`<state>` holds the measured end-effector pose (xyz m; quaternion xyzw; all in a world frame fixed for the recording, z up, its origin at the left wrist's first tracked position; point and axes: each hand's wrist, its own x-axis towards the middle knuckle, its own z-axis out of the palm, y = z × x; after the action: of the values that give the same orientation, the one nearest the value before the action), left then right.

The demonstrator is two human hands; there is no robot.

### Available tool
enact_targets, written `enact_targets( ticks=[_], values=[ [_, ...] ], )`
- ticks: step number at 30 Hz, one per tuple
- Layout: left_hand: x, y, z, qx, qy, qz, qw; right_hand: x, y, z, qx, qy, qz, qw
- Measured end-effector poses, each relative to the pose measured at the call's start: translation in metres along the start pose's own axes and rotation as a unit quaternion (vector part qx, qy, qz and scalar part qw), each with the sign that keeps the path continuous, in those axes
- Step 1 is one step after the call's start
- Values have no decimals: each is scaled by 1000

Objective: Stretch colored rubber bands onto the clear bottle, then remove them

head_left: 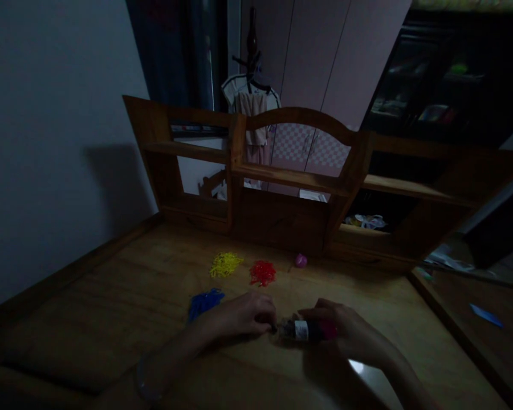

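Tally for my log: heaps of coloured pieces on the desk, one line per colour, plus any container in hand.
Yellow heap: 1
Red heap: 1
Blue heap: 1, partly hidden
Container, in the right hand: 1
Total: 4

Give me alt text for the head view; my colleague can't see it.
The right hand holds a labelled container sideways at a dimly lit wooden desk, the left hand by its other end. A blue pile, yellow pile, red pile and pink object lie beyond.
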<state>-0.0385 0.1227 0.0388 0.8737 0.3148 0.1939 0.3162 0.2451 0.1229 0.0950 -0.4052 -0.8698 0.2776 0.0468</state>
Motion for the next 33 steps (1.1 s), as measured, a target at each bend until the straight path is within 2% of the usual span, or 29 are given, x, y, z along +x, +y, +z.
enact_targets(
  ticks=[4, 8, 12, 15, 18, 20, 24, 28, 30, 33],
  values=[
    [1, -2, 1, -22, 24, 13, 999, -1, -6, 7, 8, 7, 3, 1000],
    [3, -10, 3, -69, 67, -41, 995, 1, -8, 14, 12, 38, 13, 999],
    [6, -15, 7, -201, 126, -120, 964, 6, -5, 23, 32, 85, 10, 996],
    [9, -11, 7, -230, 190, -135, 945, 10, -4, 30, 57, 112, 7, 992],
    [12, -5, 4, -200, 255, -127, 937, 14, -6, 33, 94, 125, 4, 988],
    [13, -3, 0, -182, 284, -99, 936, 16, -7, 34, 123, 128, 3, 984],
    [11, 2, -10, -193, 269, -45, 943, 19, -5, 33, 181, 128, 16, 975],
    [10, 8, -13, -251, 252, -52, 933, 21, -2, 35, 213, 129, 19, 968],
    [11, 9, -12, -258, 261, -49, 929, 21, -4, 36, 211, 126, 13, 969],
    [11, 10, -9, -209, 288, -17, 935, 21, -11, 38, 211, 122, -2, 970]
  ],
)
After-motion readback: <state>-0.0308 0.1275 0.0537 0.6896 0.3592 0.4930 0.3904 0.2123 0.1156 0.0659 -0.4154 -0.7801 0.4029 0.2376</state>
